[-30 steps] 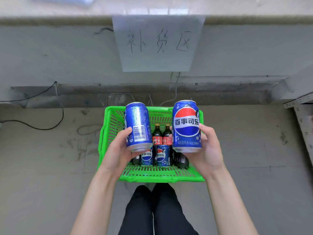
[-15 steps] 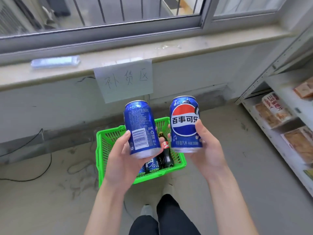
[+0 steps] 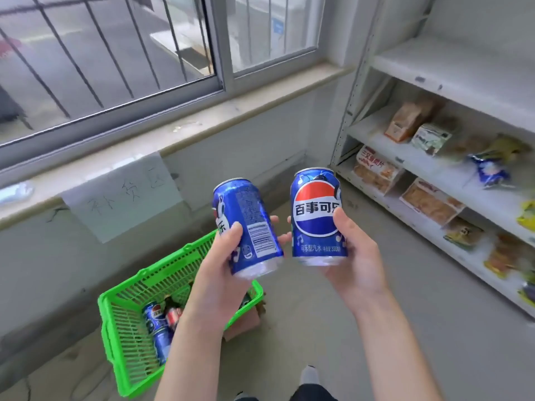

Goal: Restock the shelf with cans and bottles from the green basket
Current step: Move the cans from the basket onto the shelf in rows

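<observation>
The tilted can (image 3: pixel 251 224) sits clamped in the left grip (image 3: pixel 220 270), the upright can (image 3: pixel 314 209) in the right grip (image 3: pixel 353 256), the green basket (image 3: pixel 130 357) below the left.

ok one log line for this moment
left hand: grips barcode-side can | right hand: grips logo-side can | green basket: on floor, more cans inside | shelf: at right, holds snack packs
</observation>
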